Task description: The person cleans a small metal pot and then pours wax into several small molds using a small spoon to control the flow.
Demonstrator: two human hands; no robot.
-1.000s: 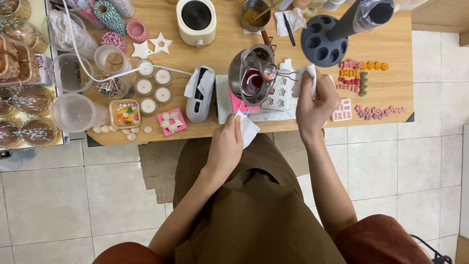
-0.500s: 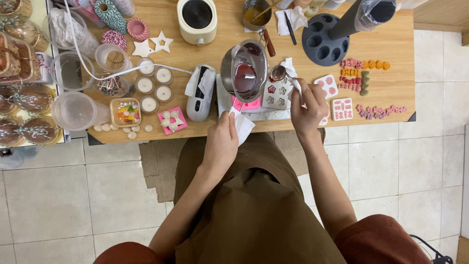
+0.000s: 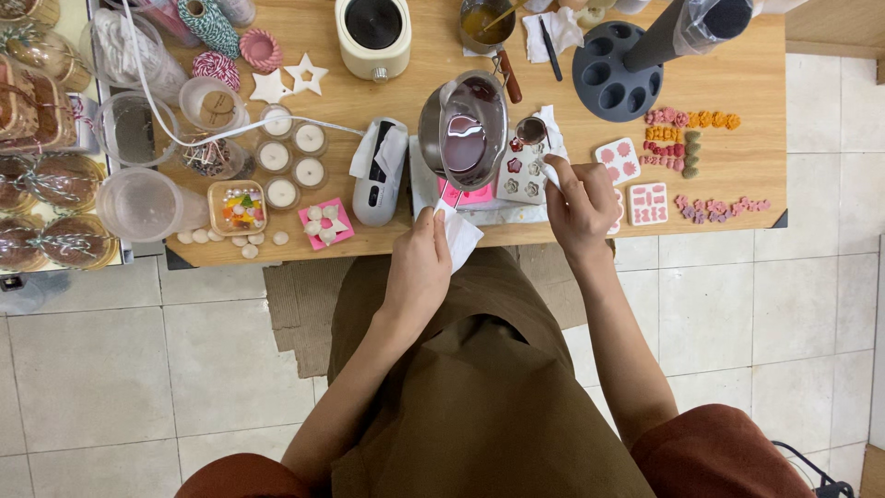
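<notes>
Just left of the frame's middle, the left hand (image 3: 419, 267) is closed, its fingers curled around a white tissue (image 3: 458, 238) wrapped about the handle of a steel pot (image 3: 464, 129), which is held tilted above the table edge. Pinkish-red liquid is seen inside the pot. To the right of it, the right hand (image 3: 583, 207) is closed too, a small spoon (image 3: 531, 132) being pinched with a scrap of tissue between thumb and fingertips; the spoon's bowl is held just beside the pot's lip, over a white mould (image 3: 524, 173) of flower-shaped cells, a few of them filled with red. A pink mould (image 3: 470, 195) is partly hidden under the pot. At the far left of the frame, clear cups (image 3: 138, 205) and wrapped jars are stood; nearer the middle, round white candles (image 3: 292, 157) and a small box of coloured bits (image 3: 235, 210) are laid out. At the top middle, a cream heater (image 3: 372, 35) and a second pot of amber liquid (image 3: 483, 23) are placed. At the upper right, a dark round tray (image 3: 614, 78) with holes is set, and rows of small pink, orange and purple pieces (image 3: 682, 138) are spread below it. Everything is carried by a wooden table (image 3: 756, 111); pale floor tiles (image 3: 111, 369) are seen around it.
</notes>
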